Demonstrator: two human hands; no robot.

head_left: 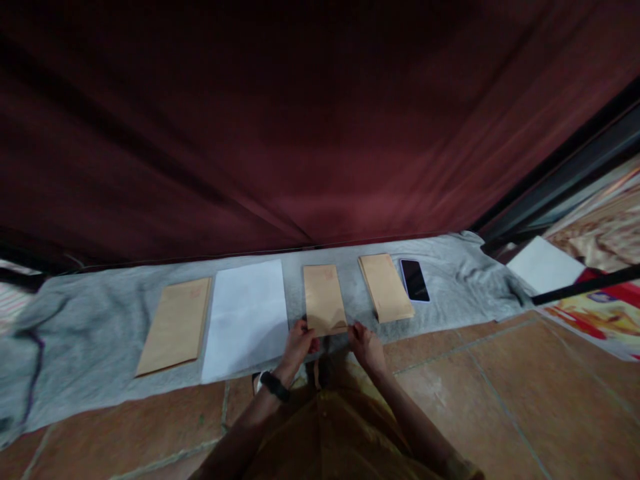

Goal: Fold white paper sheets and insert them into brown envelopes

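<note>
A brown paper envelope (324,297) lies straight in front of me on the grey cloth, with a faint reddish mark near its far end. My left hand (300,341) pinches its near left corner, and a dark band circles that wrist. At the near right corner, my right hand (366,343) has its fingers closed on the envelope's edge. To the left rests a stack of white paper (245,317). Beyond that is a pile of larger brown envelopes (175,323). Another pile of brown envelopes (385,287), slightly fanned, sits on the right.
A phone (415,280) with a dark screen lies right of the fanned pile. The grey cloth (460,293) runs along a dark red curtain (320,147). Tiled floor (465,393) is on the near side. A white sheet (545,265) and a colourful printed box (600,317) are far right.
</note>
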